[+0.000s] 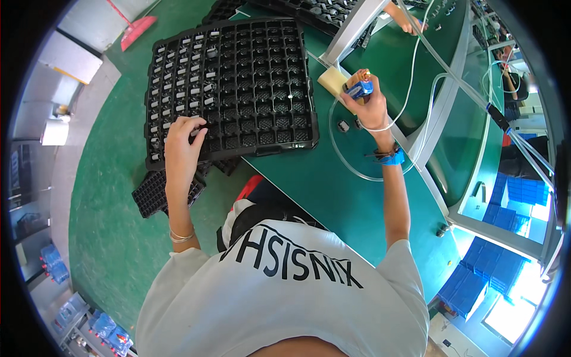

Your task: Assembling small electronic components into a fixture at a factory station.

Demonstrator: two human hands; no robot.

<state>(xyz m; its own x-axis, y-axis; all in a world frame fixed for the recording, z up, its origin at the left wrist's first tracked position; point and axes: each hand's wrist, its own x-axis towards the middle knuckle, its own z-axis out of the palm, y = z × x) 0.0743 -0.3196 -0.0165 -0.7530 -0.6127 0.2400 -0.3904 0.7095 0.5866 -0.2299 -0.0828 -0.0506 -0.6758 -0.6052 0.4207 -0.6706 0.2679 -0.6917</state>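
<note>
A large black compartment tray (259, 89) lies in front of me on the left. Small silvery metal parts (181, 71) fill several of its left columns, while the right columns hold none. Over the tray's near left area, my left hand (181, 143) has its thumb and fingers closed in a pinch on a small part, mostly covered by the fingertips. My right hand (375, 110) grips a blue hand tool with a brass tip (359, 89), which looks like an air blow gun. A pale yellow block (333, 80) is right beside that tool.
The green table (309, 178) carries a loose small part (343, 125) and a looped clear hose (336, 152). A metal frame post (351, 35) rises at the back. Another person's hand (407, 21) is at the far right. More black trays (151, 193) lie below left; blue crates (464, 291) stand right.
</note>
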